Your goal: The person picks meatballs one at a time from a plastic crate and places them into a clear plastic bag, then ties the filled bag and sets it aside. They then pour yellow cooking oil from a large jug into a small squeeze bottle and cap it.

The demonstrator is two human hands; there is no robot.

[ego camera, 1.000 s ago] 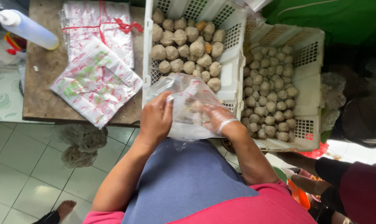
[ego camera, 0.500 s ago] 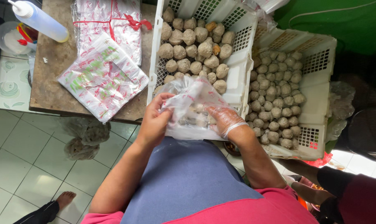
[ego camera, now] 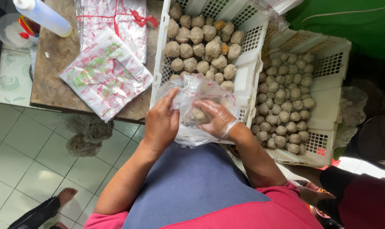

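Hands meet over the lap: the left hand pinches the rim of a clear plastic bag, while the gloved right hand, inside it, closes its grip on a meatball. The bag sits against the white crate of meatballs beside the bench.

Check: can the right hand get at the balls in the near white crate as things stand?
Probably not at once: the right hand, gloved in thin plastic, is inside the clear bag with the left hand gripping the bag's edge. The near crate is open-topped right behind it.
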